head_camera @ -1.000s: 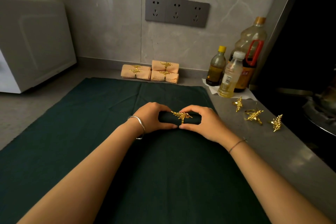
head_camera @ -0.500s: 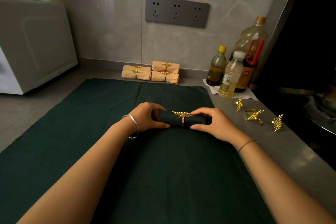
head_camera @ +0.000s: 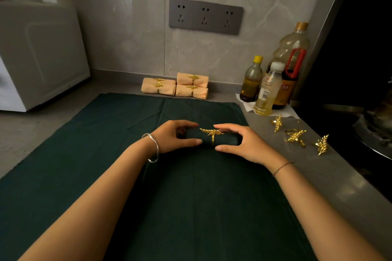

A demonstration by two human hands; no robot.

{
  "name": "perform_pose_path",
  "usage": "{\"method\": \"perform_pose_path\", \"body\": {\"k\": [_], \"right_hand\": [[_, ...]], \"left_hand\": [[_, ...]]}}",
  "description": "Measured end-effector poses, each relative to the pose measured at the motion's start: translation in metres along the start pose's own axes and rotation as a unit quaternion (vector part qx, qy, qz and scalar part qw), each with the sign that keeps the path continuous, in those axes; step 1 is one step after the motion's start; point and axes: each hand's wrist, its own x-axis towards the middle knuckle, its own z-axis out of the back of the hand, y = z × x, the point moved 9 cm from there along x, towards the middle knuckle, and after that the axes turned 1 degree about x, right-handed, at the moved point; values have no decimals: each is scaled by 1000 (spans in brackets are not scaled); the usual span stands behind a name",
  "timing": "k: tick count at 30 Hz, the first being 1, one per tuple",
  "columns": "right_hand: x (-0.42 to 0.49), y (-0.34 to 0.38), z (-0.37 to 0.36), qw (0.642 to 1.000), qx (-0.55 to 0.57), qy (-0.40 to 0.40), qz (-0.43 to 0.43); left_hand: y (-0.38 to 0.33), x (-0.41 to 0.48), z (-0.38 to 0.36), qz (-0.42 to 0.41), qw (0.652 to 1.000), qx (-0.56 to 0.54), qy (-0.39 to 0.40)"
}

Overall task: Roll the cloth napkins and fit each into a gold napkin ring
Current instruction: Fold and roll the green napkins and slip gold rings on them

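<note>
Head view: the ring (head_camera: 212, 132) sits round the middle of the green roll (head_camera: 226, 139) on the cloth (head_camera: 191, 207) mid-bench, so this fitting looks nearly done. Left grip (head_camera: 171, 138) holds the roll's left end, right grip (head_camera: 241, 144) its right end. The next move likely calls for lifting it to the far peach rolls (head_camera: 192, 91).

No lettering before me can be read. The white label on the small clear bottle (head_camera: 267, 89) shows only dark bars, and the orange label on the large oil bottle (head_camera: 290, 48) carries pale characters (too blurred to make out). The yellow-capped dark bottle (head_camera: 251, 79) bears a small gold mark, illegible.
</note>
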Motion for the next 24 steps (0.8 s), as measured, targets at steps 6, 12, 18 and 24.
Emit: {"method": "perform_pose_path", "body": {"k": [6,12,18,24], "right_hand": [[5,7,-8,999,-34,-17,13],[2,7,-8,999,-27,-19,-3],[-17,-16,21,988,39,-55,-136],[-41,-29,4,962,171,0,-215]], "left_hand": [[-4,-1,1,-15,999,39,-35],[-9,-4,2,-17,998,41,-49],[-3,-13,8,97,995,24,-13],[-4,-21,3,170,978,-121,9]]}}
